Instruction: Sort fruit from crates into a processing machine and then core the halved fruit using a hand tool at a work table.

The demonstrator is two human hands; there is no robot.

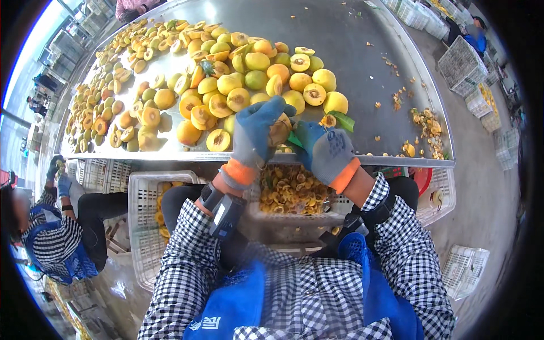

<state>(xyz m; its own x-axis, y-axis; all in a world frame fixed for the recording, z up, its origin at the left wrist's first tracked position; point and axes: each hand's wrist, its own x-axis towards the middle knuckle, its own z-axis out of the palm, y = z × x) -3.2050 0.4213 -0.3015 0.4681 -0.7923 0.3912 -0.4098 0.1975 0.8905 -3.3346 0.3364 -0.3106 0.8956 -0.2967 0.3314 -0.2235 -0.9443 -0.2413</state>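
Note:
At the near edge of the metal table, my left hand, in a blue and grey glove with an orange cuff, is closed around a yellow-brown peach. Close beside it, my gloved right hand has its fingers curled toward the fruit; what they grip is hidden. A small green piece shows between the hands, but its kind is unclear. Just beyond my right fingers lie an orange fruit scrap and a green leaf. Whole and halved yellow peaches are heaped ahead of both hands, several halves showing brown hollows.
Below the table edge, a white crate holds fruit scraps. Another white crate stands left of my legs, with fruit inside. Scraps lie at the table's right corner. A co-worker sits at the left; stacked crates stand far right.

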